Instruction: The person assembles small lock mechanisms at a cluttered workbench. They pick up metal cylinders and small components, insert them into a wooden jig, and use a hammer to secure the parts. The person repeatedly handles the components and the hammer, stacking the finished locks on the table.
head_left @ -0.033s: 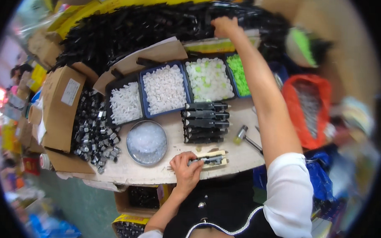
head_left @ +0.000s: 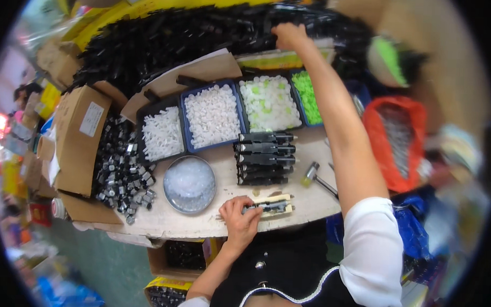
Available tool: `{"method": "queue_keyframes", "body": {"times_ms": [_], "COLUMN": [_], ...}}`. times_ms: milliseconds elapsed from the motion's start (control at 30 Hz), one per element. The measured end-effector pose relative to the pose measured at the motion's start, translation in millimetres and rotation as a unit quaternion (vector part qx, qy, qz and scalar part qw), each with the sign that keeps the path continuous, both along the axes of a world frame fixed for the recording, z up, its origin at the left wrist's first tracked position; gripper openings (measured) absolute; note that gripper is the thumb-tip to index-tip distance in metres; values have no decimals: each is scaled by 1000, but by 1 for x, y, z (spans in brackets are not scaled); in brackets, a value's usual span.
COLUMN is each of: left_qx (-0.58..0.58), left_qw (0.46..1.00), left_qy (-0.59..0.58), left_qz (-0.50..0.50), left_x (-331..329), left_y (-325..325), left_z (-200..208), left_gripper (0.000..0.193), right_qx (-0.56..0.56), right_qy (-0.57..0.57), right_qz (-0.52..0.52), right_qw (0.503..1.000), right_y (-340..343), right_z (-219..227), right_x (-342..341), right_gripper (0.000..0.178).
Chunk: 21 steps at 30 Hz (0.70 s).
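Note:
My left hand (head_left: 240, 221) is closed on a grey-and-black part (head_left: 273, 207) lying in a cream fixture (head_left: 287, 198) at the table's front edge. Stretched far forward, my right hand (head_left: 290, 37) reaches to a large heap of black plastic parts (head_left: 206, 36). Its fingers are curled in at the heap's near side, and what they hold is hidden. Just beyond the fixture lies a stack of black assemblies (head_left: 264, 157). To the right of it is a small hammer (head_left: 315, 175) with a yellowish head end.
Trays of white pins (head_left: 162, 133), small white pieces (head_left: 211, 114), white and green caps (head_left: 269, 103) and green parts (head_left: 307, 96) line the table's back. A round metal dish (head_left: 189, 184), metal-and-black pieces (head_left: 123, 176), a cardboard box (head_left: 78, 142) and a red bag (head_left: 375, 152) surround the work.

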<state>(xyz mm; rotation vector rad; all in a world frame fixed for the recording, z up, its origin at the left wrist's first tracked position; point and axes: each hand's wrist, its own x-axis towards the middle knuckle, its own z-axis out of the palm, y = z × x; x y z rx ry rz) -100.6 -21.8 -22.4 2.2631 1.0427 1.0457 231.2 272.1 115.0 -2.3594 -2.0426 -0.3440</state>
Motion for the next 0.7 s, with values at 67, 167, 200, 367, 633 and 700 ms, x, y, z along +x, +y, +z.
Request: {"method": "queue_keyframes", "body": {"times_ms": [67, 167, 200, 367, 633, 700], "left_qx": [3, 2, 0, 4, 7, 7], "left_qw": [1000, 1000, 1000, 1000, 1000, 1000], "left_qy": [-1, -2, -3, -8, -7, -7], "left_qz": [0, -5, -5, -2, 3, 2], "left_x": [0, 0, 0, 0, 0, 0], "left_y": [-1, -1, -1, -1, -3, -3], "left_z": [-1, -3, -3, -6, -7, -6], "left_gripper": [15, 13, 12, 10, 9, 9], "right_qx": [33, 146, 172, 219, -78, -95], "right_qy": [-18, -91, -109, -121, 103, 119], "right_qz": [22, 89, 109, 141, 53, 37], "right_qw": [999, 981, 973, 958, 990, 988], "right_y": [-9, -22, -27, -73, -127, -120], "right_z": [-1, 4, 9, 29, -6, -18], "right_x": [-3, -2, -3, -15, -27, -16], "right_gripper": [31, 29, 28, 30, 39, 38]}}
